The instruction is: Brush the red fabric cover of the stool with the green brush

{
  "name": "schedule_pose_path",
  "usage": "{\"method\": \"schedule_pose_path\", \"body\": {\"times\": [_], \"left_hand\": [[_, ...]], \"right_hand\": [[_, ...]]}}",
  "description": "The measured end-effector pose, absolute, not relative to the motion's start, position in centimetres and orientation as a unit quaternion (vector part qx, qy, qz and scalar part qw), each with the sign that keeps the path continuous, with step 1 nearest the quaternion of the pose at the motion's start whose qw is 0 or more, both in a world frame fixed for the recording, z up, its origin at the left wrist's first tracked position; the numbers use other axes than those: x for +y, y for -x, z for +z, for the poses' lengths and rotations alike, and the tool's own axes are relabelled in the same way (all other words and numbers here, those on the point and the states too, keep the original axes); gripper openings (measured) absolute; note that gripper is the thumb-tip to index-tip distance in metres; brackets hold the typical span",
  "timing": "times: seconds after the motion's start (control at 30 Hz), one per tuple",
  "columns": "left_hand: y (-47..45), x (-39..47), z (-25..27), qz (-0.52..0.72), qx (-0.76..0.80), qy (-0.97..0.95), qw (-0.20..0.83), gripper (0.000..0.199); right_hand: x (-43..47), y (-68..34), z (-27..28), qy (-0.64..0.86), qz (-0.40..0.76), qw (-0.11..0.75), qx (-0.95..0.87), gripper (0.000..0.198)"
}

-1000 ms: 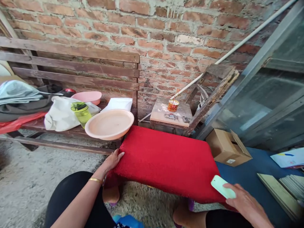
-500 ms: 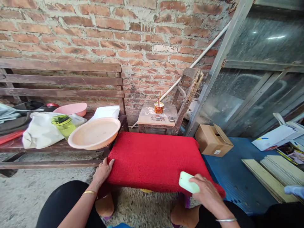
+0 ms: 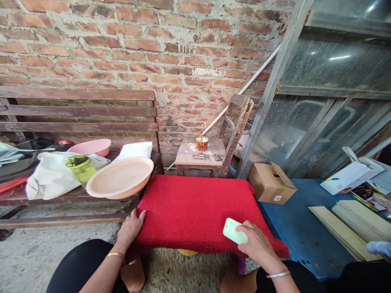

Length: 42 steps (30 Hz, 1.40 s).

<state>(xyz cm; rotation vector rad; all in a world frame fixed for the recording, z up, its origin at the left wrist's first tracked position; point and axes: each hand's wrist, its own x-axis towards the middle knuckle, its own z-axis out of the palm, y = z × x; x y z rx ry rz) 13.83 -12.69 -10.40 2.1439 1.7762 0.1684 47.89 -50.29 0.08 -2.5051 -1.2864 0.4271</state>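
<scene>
A red fuzzy mat (image 3: 195,209) covers a low stand in front of me. My left hand (image 3: 130,228) grips the mat's near left corner, a gold bangle on that wrist. My right hand (image 3: 255,243) holds a pale green flat block (image 3: 232,231) pressed on the mat's near right part, with a silver bangle on the wrist. My knees in black cloth sit below the mat's front edge.
A wooden bench (image 3: 79,122) at left carries a peach basin (image 3: 120,177), a pink bowl (image 3: 90,146), a green jar (image 3: 80,167) and bags. Behind the mat stands a small stool (image 3: 200,152) with a tin and padlock. A cardboard box (image 3: 271,183) and flat boards (image 3: 351,221) lie on blue sheeting at right.
My right hand slid the green block leftward across the mat's near edge. The view swung to the right and tipped up; my left hand kept its hold on the corner.
</scene>
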Motion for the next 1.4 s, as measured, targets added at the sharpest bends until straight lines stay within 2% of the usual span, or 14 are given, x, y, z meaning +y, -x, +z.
{"method": "schedule_pose_path", "body": {"times": [0.13,0.27,0.43,0.53,0.67,0.83,1.0,1.1,1.3,1.4], "left_hand": [[-13.9,-12.6,-10.4,0.049,0.637,-0.746,0.186,0.073],[-13.9,-12.6,-10.5,0.052,0.632,-0.751,0.181,0.073],[-14.1,-12.7,-10.3,0.040,0.644,-0.742,0.183,0.075],[-14.1,-12.7,-10.1,0.043,0.639,-0.746,0.180,0.075],[-14.0,-12.5,-10.2,0.043,0.642,-0.745,0.177,0.077],[-13.7,-12.1,-10.9,0.056,0.638,-0.749,0.170,0.079],[-13.7,-12.0,-10.9,0.046,0.648,-0.741,0.171,0.084],[-13.7,-12.1,-10.7,0.041,0.652,-0.739,0.167,0.084],[-13.9,-12.2,-10.4,0.050,0.651,-0.738,0.169,0.082],[-13.9,-12.3,-10.3,0.045,0.659,-0.730,0.176,0.082]], "right_hand": [[-49.9,-48.6,-0.3,0.871,0.167,0.127,-0.444,0.050],[-56.0,-53.9,0.1,0.916,0.166,0.098,-0.352,0.043],[-60.9,-58.1,-0.5,0.953,0.099,0.061,-0.280,0.036],[-59.1,-57.4,-1.2,0.945,0.076,0.105,-0.299,0.039],[-55.8,-55.3,-2.0,0.907,0.113,0.172,-0.367,0.044],[-58.1,-56.0,-2.9,0.932,0.141,0.149,-0.299,0.045],[-61.3,-57.3,-4.1,0.963,0.073,0.144,-0.217,0.041],[-61.0,-57.5,-4.6,0.971,0.051,0.147,-0.180,0.045],[-58.8,-58.9,-5.8,0.966,0.049,0.208,-0.148,0.066],[-57.7,-59.3,-6.8,0.953,0.064,0.233,-0.184,0.064]]}}
